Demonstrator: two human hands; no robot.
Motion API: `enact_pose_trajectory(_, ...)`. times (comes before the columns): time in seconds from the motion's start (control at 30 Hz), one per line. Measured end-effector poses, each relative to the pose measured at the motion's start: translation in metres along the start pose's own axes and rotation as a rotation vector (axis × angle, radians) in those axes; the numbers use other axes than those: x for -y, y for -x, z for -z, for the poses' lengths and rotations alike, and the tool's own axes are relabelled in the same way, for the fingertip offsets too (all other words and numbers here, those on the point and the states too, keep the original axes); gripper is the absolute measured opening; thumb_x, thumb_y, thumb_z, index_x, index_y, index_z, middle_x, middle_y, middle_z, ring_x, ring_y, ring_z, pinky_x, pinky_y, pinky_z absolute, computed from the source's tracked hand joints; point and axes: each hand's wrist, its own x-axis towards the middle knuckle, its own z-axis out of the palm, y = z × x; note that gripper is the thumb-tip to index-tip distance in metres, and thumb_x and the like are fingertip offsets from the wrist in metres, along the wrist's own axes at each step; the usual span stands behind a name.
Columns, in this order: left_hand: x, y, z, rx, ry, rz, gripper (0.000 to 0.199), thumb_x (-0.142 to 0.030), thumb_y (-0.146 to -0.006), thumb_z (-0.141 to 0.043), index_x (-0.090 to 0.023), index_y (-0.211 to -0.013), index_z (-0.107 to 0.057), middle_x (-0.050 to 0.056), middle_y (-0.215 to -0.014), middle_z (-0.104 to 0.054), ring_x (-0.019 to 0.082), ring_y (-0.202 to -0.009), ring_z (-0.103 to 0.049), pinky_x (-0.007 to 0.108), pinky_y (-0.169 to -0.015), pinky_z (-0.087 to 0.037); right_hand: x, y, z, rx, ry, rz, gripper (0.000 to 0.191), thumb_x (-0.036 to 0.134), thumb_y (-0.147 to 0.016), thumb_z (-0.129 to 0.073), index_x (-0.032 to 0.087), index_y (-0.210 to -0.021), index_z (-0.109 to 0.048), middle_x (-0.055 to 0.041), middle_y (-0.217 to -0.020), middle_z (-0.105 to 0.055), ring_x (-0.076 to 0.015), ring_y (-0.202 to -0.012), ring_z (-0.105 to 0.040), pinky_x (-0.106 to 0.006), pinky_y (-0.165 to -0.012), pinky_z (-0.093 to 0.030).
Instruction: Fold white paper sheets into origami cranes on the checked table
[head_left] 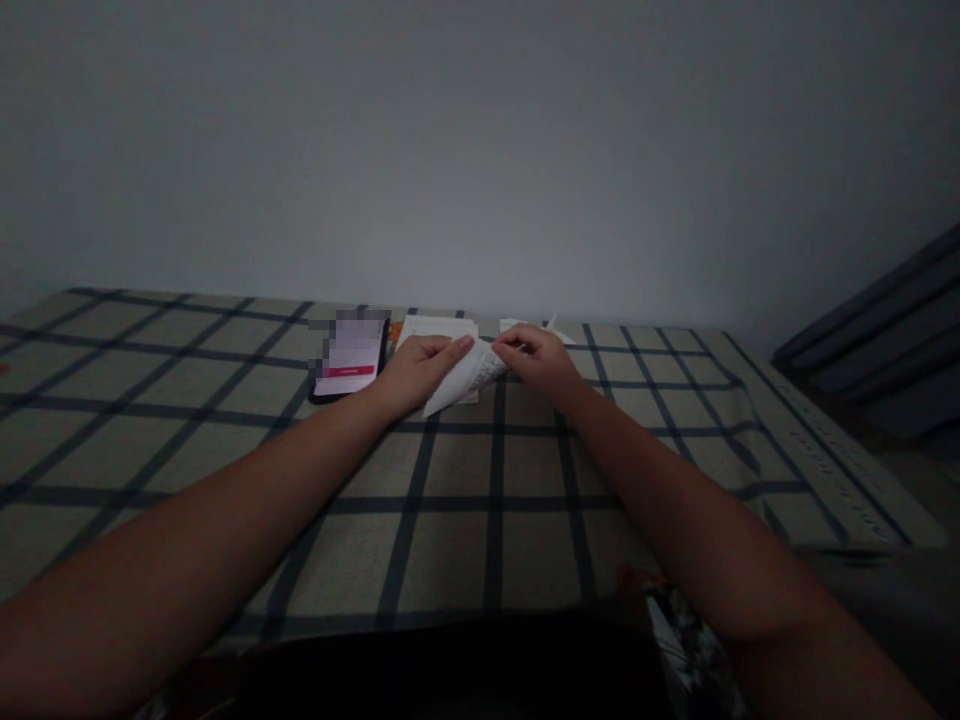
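dim checked cloth (457,560), left hand (412,374) holding white printed paper (466,374), right hand (543,362) pinching its edge (both grips narrow)

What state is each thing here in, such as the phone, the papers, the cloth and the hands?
Phone: lying face up, screen lit.
Sheet of paper: slanted, held up in both hands; any creases too dim to tell.
Left hand: closed on the sheet, thumb on top.
Right hand: pinching the sheet's other side.
Paper stack: lying behind the left hand.
Checked cloth: spread out.
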Motion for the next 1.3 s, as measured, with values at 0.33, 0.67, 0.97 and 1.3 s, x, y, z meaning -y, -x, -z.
enact_pose_trajectory(0.33, 0.0, 0.0, 0.002, 0.07, -0.124, -0.085, 0.053, -0.058, -0.086, -0.056, -0.015, -0.054, -0.059, -0.002, -0.051, -0.047, 0.011, -0.052, -0.043, 0.024, -0.049, -0.028, 0.001, 0.0, -0.002, 0.052, -0.067, -0.101, 0.03, 0.043, -0.087, -0.06, 0.017, -0.074, -0.066, -0.0011, -0.071, -0.062, -0.0138, -0.068, -0.054, -0.028, -0.063, -0.041)
enact_pose_trajectory(0.67, 0.004, -0.003, 0.003, -0.139, -0.087, -0.063, 0.047, -0.056, -0.085, -0.06, -0.014, -0.066, -0.07, 0.002, -0.056, -0.058, 0.014, -0.055, -0.05, 0.025, -0.051, -0.034, -0.008, -0.003, 0.004, -0.085, 0.174, 0.245, 0.013, 0.033, -0.088, -0.064, 0.021, -0.087, -0.067, -0.005, -0.09, -0.066, -0.019, -0.091, -0.06, -0.035, -0.084, -0.046)
enact_pose_trajectory(0.97, 0.008, -0.009, 0.002, -0.235, 0.133, -0.017, 0.045, -0.055, -0.087, -0.058, -0.016, -0.074, -0.074, 0.006, -0.074, -0.072, 0.019, -0.068, -0.064, 0.027, -0.061, -0.048, -0.008, 0.0, 0.005, -0.036, 0.322, 0.278, 0.008, 0.016, -0.078, -0.065, 0.021, -0.084, -0.064, -0.0072, -0.107, -0.061, -0.0234, -0.107, -0.055, -0.041, -0.099, -0.041)
enact_pose_trajectory(1.3, 0.001, -0.015, -0.002, -0.458, 0.584, 0.123, 0.039, -0.054, -0.085, -0.064, -0.015, -0.087, -0.069, 0.011, -0.085, -0.075, 0.024, -0.08, -0.072, 0.036, -0.078, -0.057, -0.007, 0.004, 0.005, -0.016, 0.415, 0.271, 0.022, 0.025, -0.075, -0.077, 0.024, -0.097, -0.072, -0.0097, -0.133, -0.048, -0.0269, -0.121, -0.047, -0.044, -0.106, -0.037)
